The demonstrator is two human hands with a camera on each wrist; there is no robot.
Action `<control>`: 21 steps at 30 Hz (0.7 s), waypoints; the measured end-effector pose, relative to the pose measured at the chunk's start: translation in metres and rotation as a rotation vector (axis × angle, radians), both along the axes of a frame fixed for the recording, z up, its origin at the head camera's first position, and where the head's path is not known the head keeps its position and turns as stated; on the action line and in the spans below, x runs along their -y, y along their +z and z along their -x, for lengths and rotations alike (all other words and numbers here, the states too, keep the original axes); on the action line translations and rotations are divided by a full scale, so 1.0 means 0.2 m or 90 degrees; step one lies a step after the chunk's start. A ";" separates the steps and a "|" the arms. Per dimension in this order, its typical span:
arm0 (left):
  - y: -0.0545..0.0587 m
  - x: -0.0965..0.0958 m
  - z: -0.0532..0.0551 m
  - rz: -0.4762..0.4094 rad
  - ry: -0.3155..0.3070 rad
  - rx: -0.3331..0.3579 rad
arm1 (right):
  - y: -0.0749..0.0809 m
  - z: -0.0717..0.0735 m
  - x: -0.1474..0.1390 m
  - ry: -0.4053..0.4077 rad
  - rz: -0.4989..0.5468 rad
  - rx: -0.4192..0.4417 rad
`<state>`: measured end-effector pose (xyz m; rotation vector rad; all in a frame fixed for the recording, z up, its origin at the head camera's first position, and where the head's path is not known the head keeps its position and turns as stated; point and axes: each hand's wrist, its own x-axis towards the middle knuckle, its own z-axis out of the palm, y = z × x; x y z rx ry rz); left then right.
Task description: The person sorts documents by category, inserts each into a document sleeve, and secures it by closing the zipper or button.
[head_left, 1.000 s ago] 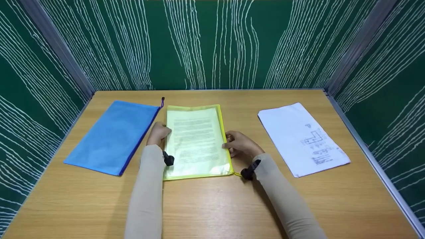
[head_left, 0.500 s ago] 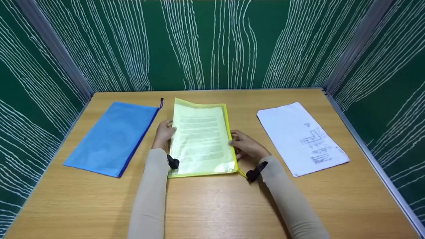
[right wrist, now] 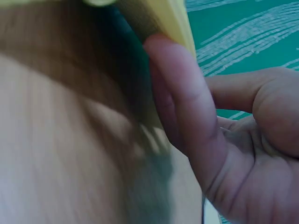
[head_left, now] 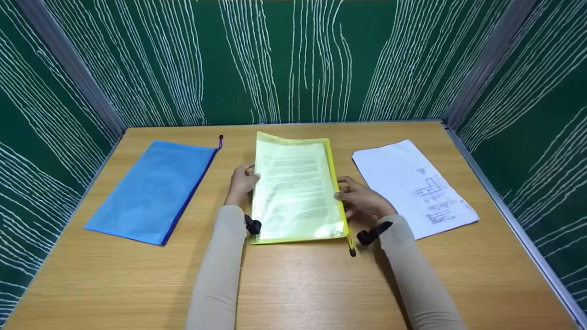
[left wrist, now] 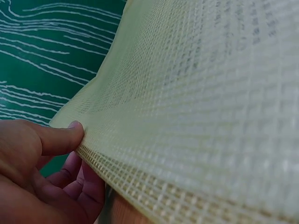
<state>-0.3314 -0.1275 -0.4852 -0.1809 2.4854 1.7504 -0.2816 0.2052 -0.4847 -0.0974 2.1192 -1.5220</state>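
A yellow mesh zip folder (head_left: 293,192) with a printed sheet showing through it is held between both hands in the head view. On its left edge, my left hand (head_left: 243,183) pinches the folder between thumb and fingers; the left wrist view shows the thumb on top of the mesh (left wrist: 187,121) and the fingers below. My right hand (head_left: 364,198) pinches the yellow zip edge on the opposite side. The right wrist view shows that edge (right wrist: 163,23) raised above the wood, with a shadow underneath. A yellow zip pull (head_left: 351,245) hangs at the near right corner.
To the left lies a blue zip folder (head_left: 151,192) with a dark blue edge. White paper (head_left: 412,183) with a printed drawing lies on the right, partly covered by the right hand and sleeve. The wooden table (head_left: 293,288) meets green, white-lined walls (head_left: 321,59).
Both hands have carried the yellow folder to the right, towards the white paper. Its far left corner has risen, and its zip pull now hangs downward. The blue folder and paper stay put.
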 end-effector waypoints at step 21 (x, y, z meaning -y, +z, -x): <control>-0.02 -0.29 0.00 -0.008 -0.037 -0.050 | 0.03 -0.01 -0.32 0.007 -0.080 0.045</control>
